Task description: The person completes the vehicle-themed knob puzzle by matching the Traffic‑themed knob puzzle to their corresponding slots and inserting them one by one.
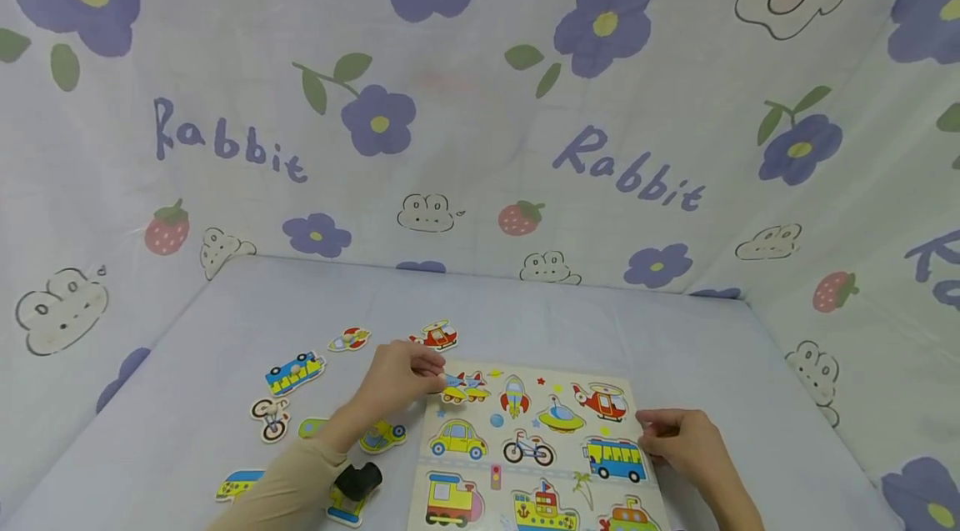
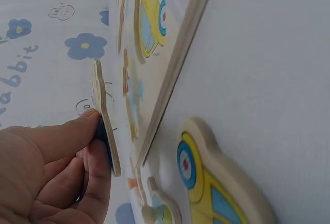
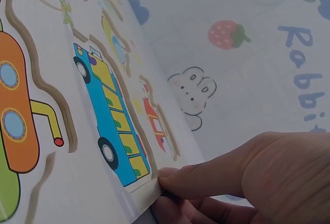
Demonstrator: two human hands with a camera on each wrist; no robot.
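- L hand (image 1: pixel 400 378) up by the board's top-left corner, thumb + fingertips pinching a thin wooden piece (image 2: pixel 102 95); grip looks firm from where I stand.
- Held piece is over the plane picture, apart from the board surface; wrist view gets it nearly edge-on, so most of its face is hidden.
- R hand (image 1: pixel 682 439) pinches the right edge of the puzzle board (image 1: pixel 491 427), thumb on top, just beside the bus picture (image 1: pixel 617 460).
- Board lies flat on the pale table (image 1: pixel 660 327), w/ outlined vehicle pics: rocket, UFO, helicopter, car, bike, bus, train, ship, etc.; bottom row partly cut off by the frame.
- Loose pcs left of the board: rocket piece (image 1: pixel 349 339), bus piece (image 1: pixel 295 373) upside down to me, bike piece (image 1: pixel 271 418), car piece (image 1: pixel 382 436) near board's left edge.
- Helicopter piece (image 1: pixel 437 335) just past the L hand, beyond the board's top edge.
- Beige sleeve (image 1: pixel 288 485) partly covers a green piece (image 1: pixel 310 428) + a yellow-blue piece (image 1: pixel 240 483).
- Black wrist cam (image 1: pixel 357 481) hides part of another pc.
- Bkgd: white cloth (image 1: pixel 465 139) w/ purple flowers, strawberries, rabbits, "Rabbit" lettering.
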